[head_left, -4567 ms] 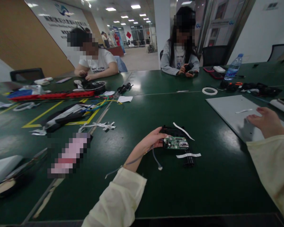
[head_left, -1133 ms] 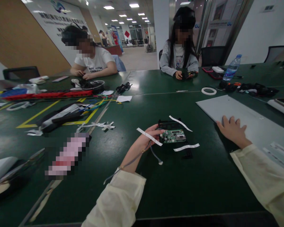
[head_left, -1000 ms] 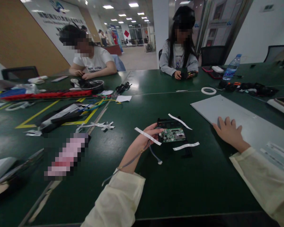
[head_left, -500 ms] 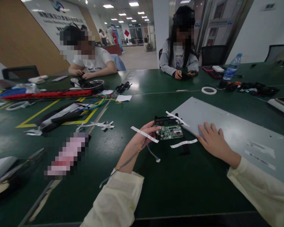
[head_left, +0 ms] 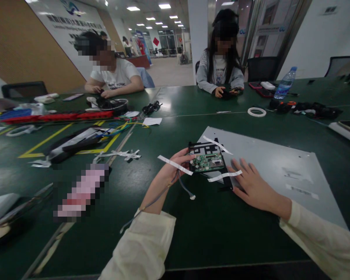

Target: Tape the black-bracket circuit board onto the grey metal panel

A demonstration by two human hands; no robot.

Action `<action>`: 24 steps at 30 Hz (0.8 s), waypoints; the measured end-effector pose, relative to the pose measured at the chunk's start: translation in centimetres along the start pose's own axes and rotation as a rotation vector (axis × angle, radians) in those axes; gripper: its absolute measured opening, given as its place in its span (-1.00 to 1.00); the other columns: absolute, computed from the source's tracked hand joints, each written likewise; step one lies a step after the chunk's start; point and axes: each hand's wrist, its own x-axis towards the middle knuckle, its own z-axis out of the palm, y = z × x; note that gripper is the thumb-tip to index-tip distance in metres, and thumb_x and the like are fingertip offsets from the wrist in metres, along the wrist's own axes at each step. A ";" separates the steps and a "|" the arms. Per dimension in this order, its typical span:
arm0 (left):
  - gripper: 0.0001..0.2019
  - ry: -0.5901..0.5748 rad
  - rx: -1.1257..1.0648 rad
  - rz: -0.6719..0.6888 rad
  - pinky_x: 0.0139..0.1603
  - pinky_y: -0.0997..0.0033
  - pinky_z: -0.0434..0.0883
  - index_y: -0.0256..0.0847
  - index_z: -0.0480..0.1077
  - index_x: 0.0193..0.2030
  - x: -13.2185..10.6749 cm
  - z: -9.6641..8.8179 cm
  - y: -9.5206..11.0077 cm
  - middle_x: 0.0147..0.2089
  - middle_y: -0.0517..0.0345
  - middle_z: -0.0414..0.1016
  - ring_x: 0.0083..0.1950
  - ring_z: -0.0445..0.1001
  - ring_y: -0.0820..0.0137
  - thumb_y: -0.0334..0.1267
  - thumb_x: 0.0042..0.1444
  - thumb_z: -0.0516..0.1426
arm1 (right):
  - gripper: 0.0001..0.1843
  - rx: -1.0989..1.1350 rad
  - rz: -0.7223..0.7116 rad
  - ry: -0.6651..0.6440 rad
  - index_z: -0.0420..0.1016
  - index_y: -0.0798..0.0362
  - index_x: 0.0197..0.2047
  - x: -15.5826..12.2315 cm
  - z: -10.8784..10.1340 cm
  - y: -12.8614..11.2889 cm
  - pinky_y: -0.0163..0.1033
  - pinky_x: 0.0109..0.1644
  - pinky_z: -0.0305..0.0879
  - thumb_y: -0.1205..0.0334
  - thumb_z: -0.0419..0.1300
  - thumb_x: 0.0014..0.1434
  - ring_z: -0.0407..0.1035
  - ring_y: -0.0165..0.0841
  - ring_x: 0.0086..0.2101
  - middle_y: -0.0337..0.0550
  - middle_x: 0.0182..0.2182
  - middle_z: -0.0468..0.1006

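Note:
A green circuit board [head_left: 207, 162] on a black plastic frame [head_left: 202, 148] is gripped by its left side in my left hand [head_left: 179, 160], thumb on top. White tape strips [head_left: 224, 176] stick out from the frame. A grey cable [head_left: 186, 189] with a white connector dangles from that hand and runs back along the wrist. My right hand [head_left: 252, 186] lies with fingers spread on the flat grey metal panel [head_left: 268, 155], its fingertips near the frame's right edge. The panel bears white labels and lies partly beneath the frame. My left fingers under the frame are hidden.
A blurred pink phone-like object [head_left: 83, 190], tape scraps [head_left: 119, 154] and a black bundle with wires [head_left: 76, 144] are to the left. Farther off are a tape roll [head_left: 257, 112] and a water bottle [head_left: 286, 83]. Two people sit across the green table [head_left: 186, 241].
The grey panel has shifted left and toward me and turned, now reaching under the frame. My right hand moved with it, left and slightly nearer. My left hand barely moved.

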 end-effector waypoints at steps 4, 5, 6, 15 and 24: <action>-0.54 0.004 -0.001 -0.009 -0.34 0.59 0.49 -0.23 0.35 0.12 0.0 -0.2 0.0 0.03 -0.01 0.50 -0.24 0.56 0.42 -0.38 0.04 0.22 | -0.31 0.042 -0.093 -0.019 -0.03 0.05 0.37 -0.2 -0.5 -0.8 0.32 0.24 -0.13 -0.11 -0.10 0.28 -0.29 0.12 0.30 0.07 0.36 -0.19; -0.54 0.007 -0.003 -0.009 -0.32 0.58 0.49 -0.23 0.35 0.13 0.1 -0.2 -0.1 0.03 -0.01 0.50 -0.23 0.56 0.41 -0.38 0.04 0.23 | -0.31 0.052 -0.122 -0.029 0.01 0.07 0.35 -0.3 -0.7 -1.1 0.33 0.24 -0.14 -0.11 -0.09 0.27 -0.30 0.13 0.30 0.08 0.36 -0.17; -0.53 0.011 -0.007 -0.009 -0.30 0.57 0.50 -0.23 0.35 0.12 0.1 -0.2 -0.1 0.03 -0.01 0.50 -0.20 0.56 0.39 -0.38 0.03 0.23 | -0.32 0.062 -0.151 -0.037 0.07 0.10 0.33 -0.4 -0.8 -1.4 0.33 0.25 -0.16 -0.12 -0.08 0.27 -0.30 0.13 0.30 0.10 0.35 -0.14; -0.51 0.033 -0.016 -0.014 -0.21 0.48 0.50 -0.22 0.35 0.13 0.0 0.0 0.0 0.02 0.00 0.51 -0.15 0.55 0.34 -0.41 0.00 0.24 | -0.37 0.168 -0.311 -0.031 0.17 0.03 0.28 -0.6 -1.9 -3.7 0.29 0.27 -0.22 -0.03 0.08 0.20 -0.21 0.05 0.28 0.06 0.31 0.02; -0.50 0.013 -0.029 -0.049 -0.20 0.46 0.49 -0.20 0.33 0.15 0.1 0.0 -0.2 -0.01 0.02 0.54 -0.15 0.56 0.33 -0.41 0.02 0.22 | -0.27 0.223 -0.334 -0.114 -0.06 0.00 0.38 -0.8 -1.8 -5.1 0.24 0.30 -0.28 -0.09 -0.01 0.23 -0.12 0.04 0.27 0.01 0.28 0.11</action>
